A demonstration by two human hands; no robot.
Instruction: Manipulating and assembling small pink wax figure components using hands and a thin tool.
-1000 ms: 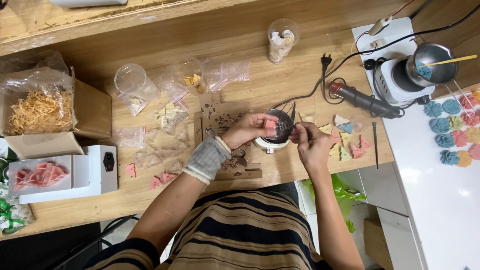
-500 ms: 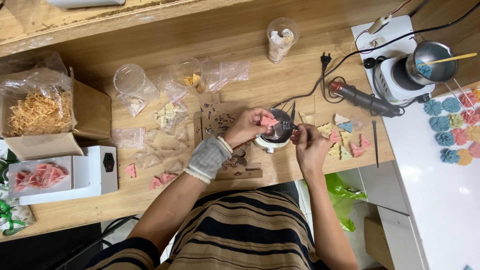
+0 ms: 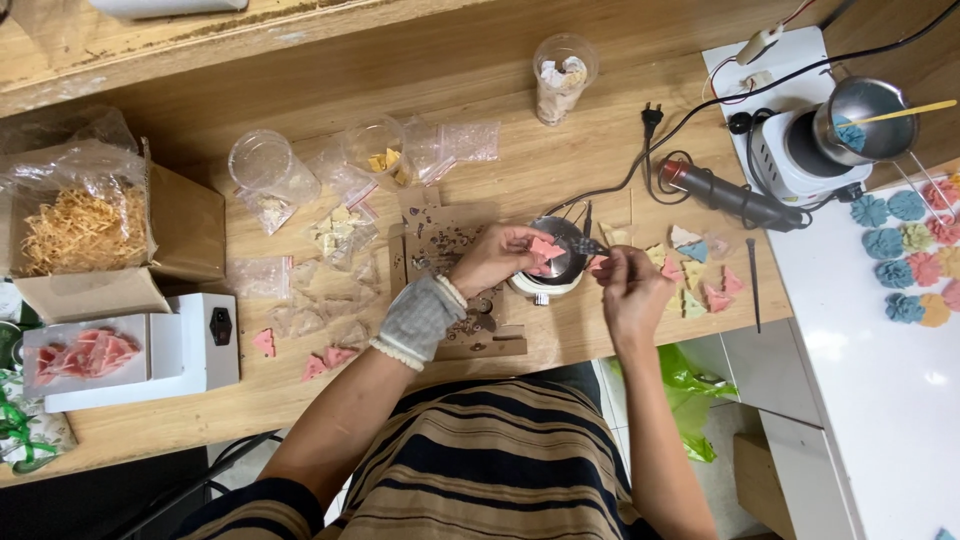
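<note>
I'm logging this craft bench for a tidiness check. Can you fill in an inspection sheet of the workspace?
Surface: wooden table, crowded.
Job's things: pink piece above a small metal pot.
Clutter: plastic cups, cardboard box of straw, coloured pieces.
Grippers: left hand holds the pink piece; right hand holds a thin metal tool.
Cables: black cord and plug.
Surroundings: white side table with flower shapes.

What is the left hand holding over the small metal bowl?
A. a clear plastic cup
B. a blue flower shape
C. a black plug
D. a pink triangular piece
D: the left hand pinches a pink triangular piece just above the small metal bowl.
</note>
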